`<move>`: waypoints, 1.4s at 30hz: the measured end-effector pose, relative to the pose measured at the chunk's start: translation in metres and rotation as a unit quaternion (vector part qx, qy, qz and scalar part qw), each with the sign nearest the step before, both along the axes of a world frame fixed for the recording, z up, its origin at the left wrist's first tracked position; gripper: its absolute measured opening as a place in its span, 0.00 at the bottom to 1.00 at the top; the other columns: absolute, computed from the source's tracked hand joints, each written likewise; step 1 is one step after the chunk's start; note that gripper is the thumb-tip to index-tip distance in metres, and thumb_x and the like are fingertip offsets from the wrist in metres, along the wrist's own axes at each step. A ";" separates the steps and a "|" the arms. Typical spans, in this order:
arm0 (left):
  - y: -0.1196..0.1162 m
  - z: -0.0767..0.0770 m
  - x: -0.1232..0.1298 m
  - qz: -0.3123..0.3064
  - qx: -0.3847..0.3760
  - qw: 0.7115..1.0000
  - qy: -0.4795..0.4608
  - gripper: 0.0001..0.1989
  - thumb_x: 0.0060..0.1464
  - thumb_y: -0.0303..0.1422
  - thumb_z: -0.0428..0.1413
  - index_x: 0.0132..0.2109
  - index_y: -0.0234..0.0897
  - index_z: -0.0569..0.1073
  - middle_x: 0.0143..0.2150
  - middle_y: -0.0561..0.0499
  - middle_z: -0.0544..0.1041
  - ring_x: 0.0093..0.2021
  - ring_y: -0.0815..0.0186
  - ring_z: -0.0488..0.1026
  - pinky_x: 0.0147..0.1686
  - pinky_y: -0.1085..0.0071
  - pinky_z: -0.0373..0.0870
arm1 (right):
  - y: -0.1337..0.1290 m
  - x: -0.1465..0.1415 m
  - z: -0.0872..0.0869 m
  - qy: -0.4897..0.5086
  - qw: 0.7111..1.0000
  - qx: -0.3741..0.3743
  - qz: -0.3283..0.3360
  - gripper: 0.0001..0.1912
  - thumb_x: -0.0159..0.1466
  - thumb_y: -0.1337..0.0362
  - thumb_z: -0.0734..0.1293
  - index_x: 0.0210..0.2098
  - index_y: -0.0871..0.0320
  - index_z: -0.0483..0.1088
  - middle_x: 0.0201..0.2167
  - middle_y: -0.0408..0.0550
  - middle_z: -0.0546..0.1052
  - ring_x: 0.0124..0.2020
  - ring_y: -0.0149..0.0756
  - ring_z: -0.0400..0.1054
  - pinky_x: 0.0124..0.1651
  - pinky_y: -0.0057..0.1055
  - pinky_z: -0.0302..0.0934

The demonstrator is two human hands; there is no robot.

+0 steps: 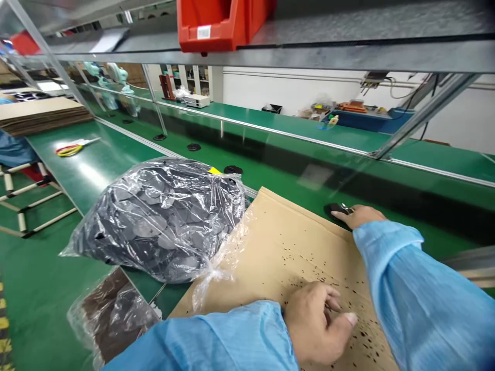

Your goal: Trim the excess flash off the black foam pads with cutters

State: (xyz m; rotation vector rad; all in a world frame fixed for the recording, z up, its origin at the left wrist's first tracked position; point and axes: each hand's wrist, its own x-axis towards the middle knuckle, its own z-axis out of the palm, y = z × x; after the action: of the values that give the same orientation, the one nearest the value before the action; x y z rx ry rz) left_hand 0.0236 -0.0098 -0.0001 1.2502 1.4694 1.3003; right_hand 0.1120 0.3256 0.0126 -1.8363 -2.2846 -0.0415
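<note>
Reaching to the right-centre of the frame, the right hand (pixel 361 215) is pressing its fingers down on one black disc part (pixel 335 210) that is sitting at the far edge of the cardboard sheet (pixel 286 242), grip closed on it from above. Left hand (pixel 317 322) is curling at bottom centre over the same sheet, grip narrow, fingers pinching; cannot tell what is in the pinch, too small. Both sleeves are showing light blue.

Count:
- 1 cardboard sheet, with many tiny dark specks (pixel 340 288) lying scattered over its lower right part.
- 1 clear plastic bag (pixel 162 216) bulging with dark round parts, lying left of centre and touching the sheet's left edge.
- 1 smaller bag of brown pieces (pixel 112 314) hanging off the worktop edge at lower left.
- 4 more black discs (pixel 194 147) spacing out along the belt toward the upper left.
- 1 pair of yellow-handled scissors (pixel 71 149) lying at far left.
- 1 stack of flat cardboard (pixel 38 116) sitting at upper left.
- 1 red bin (pixel 216 23) sitting on the shelf at top centre.

Green worktop (pixel 88 170) is running diagonally beside a green conveyor belt (pixel 278 159) with metal rails. Green floor is showing at lower left, white wall at upper right, more benches with clutter standing behind.
</note>
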 end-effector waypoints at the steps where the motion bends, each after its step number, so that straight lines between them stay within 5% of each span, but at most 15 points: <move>1: 0.001 0.001 0.000 -0.003 0.000 1.000 0.004 0.20 0.52 0.41 0.54 0.49 0.36 0.70 0.40 0.48 0.77 0.36 0.63 0.73 0.44 0.63 0.70 | -0.007 0.000 0.005 -0.029 0.999 -0.014 -0.006 0.20 0.52 0.49 0.73 0.30 0.62 0.73 0.35 0.64 0.73 0.39 0.51 0.68 0.35 0.41 0.51; 5: 0.002 0.002 -0.002 -0.022 0.002 1.000 0.023 0.17 0.53 0.40 0.53 0.47 0.36 0.72 0.38 0.48 0.77 0.32 0.65 0.72 0.39 0.66 0.71 | -0.047 -0.005 0.032 -0.116 0.991 0.018 0.063 0.11 0.61 0.68 0.64 0.42 0.59 0.73 0.43 0.63 0.72 0.45 0.49 0.66 0.38 0.41 0.49; 8: 0.003 -0.002 -0.002 -0.026 0.024 0.999 0.020 0.16 0.53 0.40 0.53 0.46 0.36 0.72 0.36 0.48 0.77 0.31 0.66 0.72 0.36 0.68 0.71 | -0.082 -0.009 0.052 -0.106 0.989 0.059 0.081 0.11 0.62 0.70 0.61 0.41 0.62 0.74 0.41 0.63 0.73 0.45 0.49 0.66 0.40 0.41 0.50; 12: 0.008 -0.010 -0.003 0.001 0.047 0.998 -0.028 0.16 0.56 0.41 0.52 0.47 0.36 0.69 0.36 0.48 0.76 0.34 0.66 0.73 0.38 0.68 0.71 | -0.139 -0.007 0.066 0.135 0.985 0.105 -0.005 0.11 0.60 0.63 0.64 0.40 0.61 0.73 0.38 0.57 0.74 0.40 0.44 0.67 0.40 0.37 0.56; 16: 0.017 -0.008 -0.008 0.034 0.033 0.976 -0.213 0.22 0.57 0.46 0.52 0.51 0.34 0.63 0.42 0.45 0.74 0.31 0.69 0.73 0.34 0.69 0.72 | -0.218 0.001 0.053 0.461 0.887 0.019 -0.006 0.11 0.53 0.58 0.67 0.32 0.60 0.70 0.26 0.45 0.71 0.29 0.35 0.63 0.35 0.32 0.59; 20: 0.020 0.001 -0.012 -0.010 0.006 0.926 -0.378 0.27 0.50 0.45 0.60 0.50 0.33 0.64 0.40 0.47 0.74 0.31 0.70 0.73 0.32 0.72 0.71 | -0.285 0.003 0.025 0.570 0.820 -0.041 0.042 0.17 0.49 0.52 0.70 0.29 0.59 0.68 0.25 0.43 0.69 0.28 0.33 0.61 0.35 0.32 0.59; 27: 0.008 0.009 -0.012 -0.018 -0.018 0.928 -0.371 0.28 0.42 0.43 0.65 0.47 0.33 0.68 0.45 0.46 0.74 0.37 0.68 0.73 0.33 0.73 0.71 | -0.309 0.015 -0.001 0.697 0.714 -0.063 0.018 0.19 0.48 0.52 0.72 0.31 0.58 0.67 0.24 0.41 0.66 0.26 0.31 0.60 0.33 0.31 0.58; 30: 0.008 0.007 -0.013 -0.063 -0.022 0.934 -0.352 0.29 0.39 0.43 0.67 0.45 0.31 0.70 0.41 0.45 0.76 0.36 0.65 0.73 0.33 0.70 0.72 | -0.307 0.024 -0.002 0.690 0.721 -0.052 0.046 0.18 0.50 0.52 0.72 0.32 0.58 0.68 0.25 0.42 0.67 0.26 0.30 0.59 0.34 0.31 0.58; 37: 0.014 0.003 -0.015 -0.009 0.023 0.934 -0.357 0.25 0.43 0.40 0.65 0.47 0.35 0.68 0.45 0.47 0.75 0.42 0.65 0.74 0.40 0.70 0.72 | -0.300 0.039 -0.015 0.610 0.791 0.050 0.008 0.24 0.56 0.51 0.69 0.46 0.57 0.64 0.32 0.43 0.66 0.30 0.33 0.62 0.37 0.32 0.61; 42: 0.016 0.007 -0.023 -0.029 -0.029 0.911 -0.411 0.21 0.44 0.36 0.65 0.42 0.37 0.65 0.32 0.54 0.72 0.28 0.71 0.70 0.23 0.77 0.66 | -0.298 0.039 -0.023 0.479 0.873 0.055 0.067 0.24 0.60 0.53 0.65 0.51 0.59 0.63 0.45 0.54 0.69 0.47 0.44 0.64 0.52 0.43 0.60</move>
State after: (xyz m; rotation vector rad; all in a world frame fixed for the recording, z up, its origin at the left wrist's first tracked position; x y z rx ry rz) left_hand 0.0009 0.0065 0.0070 0.5595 0.8382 1.4700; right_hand 0.1506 0.0280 -0.0101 -1.1931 -1.6163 0.6070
